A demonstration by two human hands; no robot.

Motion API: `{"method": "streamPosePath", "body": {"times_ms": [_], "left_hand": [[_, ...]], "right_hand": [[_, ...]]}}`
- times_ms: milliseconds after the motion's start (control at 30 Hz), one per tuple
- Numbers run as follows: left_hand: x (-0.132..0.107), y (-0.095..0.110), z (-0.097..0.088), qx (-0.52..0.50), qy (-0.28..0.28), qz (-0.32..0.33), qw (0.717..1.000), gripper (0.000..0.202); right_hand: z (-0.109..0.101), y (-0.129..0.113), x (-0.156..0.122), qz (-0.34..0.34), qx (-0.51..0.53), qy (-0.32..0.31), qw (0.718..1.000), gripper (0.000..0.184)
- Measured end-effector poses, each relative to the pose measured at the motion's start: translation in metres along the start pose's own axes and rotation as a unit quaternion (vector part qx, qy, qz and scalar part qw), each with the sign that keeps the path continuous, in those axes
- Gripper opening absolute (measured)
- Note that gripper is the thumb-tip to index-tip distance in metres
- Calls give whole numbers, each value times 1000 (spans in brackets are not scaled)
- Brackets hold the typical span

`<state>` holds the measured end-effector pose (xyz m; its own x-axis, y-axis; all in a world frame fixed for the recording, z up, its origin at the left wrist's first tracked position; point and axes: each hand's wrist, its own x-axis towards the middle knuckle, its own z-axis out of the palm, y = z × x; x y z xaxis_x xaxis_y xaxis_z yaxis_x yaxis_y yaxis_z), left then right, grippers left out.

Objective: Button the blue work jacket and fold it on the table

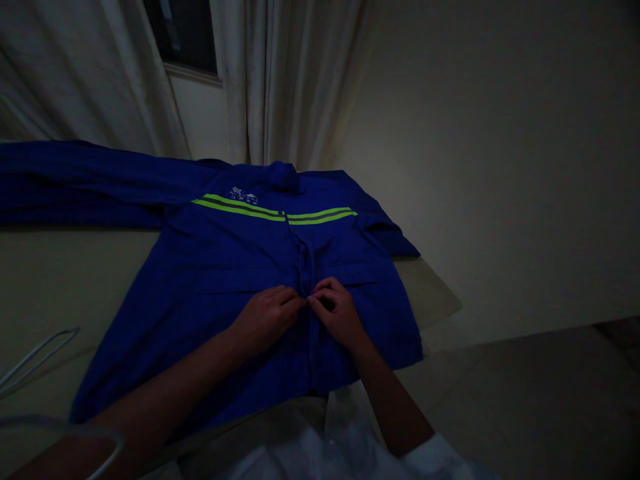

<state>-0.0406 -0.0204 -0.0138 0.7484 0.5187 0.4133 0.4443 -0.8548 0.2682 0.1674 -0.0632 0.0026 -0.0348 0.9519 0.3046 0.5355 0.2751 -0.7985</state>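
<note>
A blue work jacket (225, 267) with two bright green chest stripes lies front-up on a pale table (60, 273), collar towards the wall. One sleeve stretches far to the left. My left hand (265, 315) and my right hand (337, 313) meet at the jacket's front placket, low on the chest. Both have fingers curled and pinched on the fabric edges where the two front halves join. The spot between the fingertips is too dark to make out a button.
A white wire hanger (35, 357) lies on the table at the left edge. Pale curtains (270, 80) and a dark window stand behind the table. The table's right corner (445, 303) ends near a bare wall and floor.
</note>
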Motion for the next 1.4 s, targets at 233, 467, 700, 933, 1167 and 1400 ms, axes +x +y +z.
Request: {"method": "streamPosePath", "body": {"times_ms": [233, 467, 700, 933, 1167, 1400], "left_hand": [[2, 1, -1, -2, -11, -17, 1000, 29], [2, 0, -7, 47, -28, -9, 998, 16], [1, -2, -11, 88, 10, 22, 996, 18], [1, -6, -15, 66, -27, 95, 993, 20], [5, -9, -21, -38, -84, 42, 995, 23], [6, -3, -23, -134, -114, -8, 984, 14]], "right_hand": [[-5, -1, 0, -9, 23, -36, 999, 17], [-1, 1, -1, 35, 41, -50, 997, 6], [-3, -3, -1, 29, 50, -48, 997, 1], [-2, -1, -1, 38, 49, -55, 997, 2], [-2, -7, -3, 29, 50, -58, 997, 4], [-1, -6, -2, 32, 46, -73, 996, 4]]}}
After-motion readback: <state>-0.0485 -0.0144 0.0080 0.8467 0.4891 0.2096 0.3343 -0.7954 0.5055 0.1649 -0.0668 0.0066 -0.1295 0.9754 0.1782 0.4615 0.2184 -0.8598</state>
